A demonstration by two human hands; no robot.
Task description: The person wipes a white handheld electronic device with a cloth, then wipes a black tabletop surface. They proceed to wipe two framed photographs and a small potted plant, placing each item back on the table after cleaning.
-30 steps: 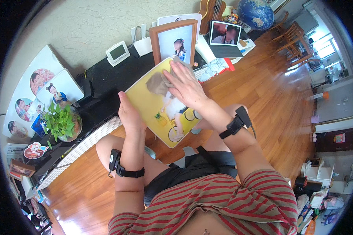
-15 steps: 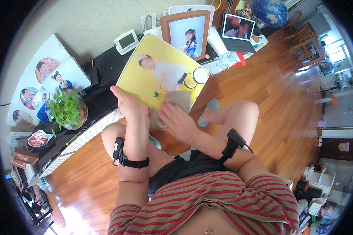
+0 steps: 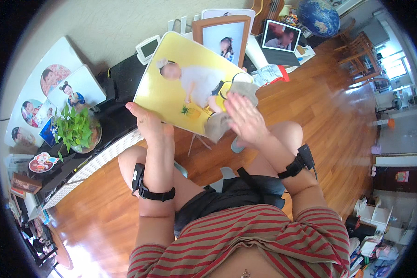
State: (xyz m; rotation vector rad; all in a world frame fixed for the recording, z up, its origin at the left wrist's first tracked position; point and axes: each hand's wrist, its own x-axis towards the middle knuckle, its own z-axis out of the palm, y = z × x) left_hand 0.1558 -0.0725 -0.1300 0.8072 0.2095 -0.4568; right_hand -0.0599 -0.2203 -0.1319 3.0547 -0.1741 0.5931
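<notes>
A yellow photo panel (image 3: pixel 152 95) with a white edge leans tilted in front of me, showing a child in a white dress beside a pineapple. My left hand (image 3: pixel 150 126) grips its lower left edge, thumb out along the side and fingers hidden behind. Against the lower right part of the picture, my right hand (image 3: pixel 246 118) presses a grey cloth (image 3: pixel 243 89), its fingers long and close together. Part of the cloth hangs below the panel's lower edge. Black bands with small devices sit on both my forearms.
A brown-framed photo (image 3: pixel 244 34), a tablet (image 3: pixel 281 36) and a globe (image 3: pixel 318 17) stand behind the panel. Left of it, a black cabinet top (image 3: pixel 125 76) bears a potted plant (image 3: pixel 74 129), a small white display device (image 3: pixel 149 49) and more photo panels (image 3: pixel 55 55).
My right hand has slid the grey cloth up and to the right across the panel, uncovering the pineapple. The panel has shifted slightly up while my left hand keeps its grip.
</notes>
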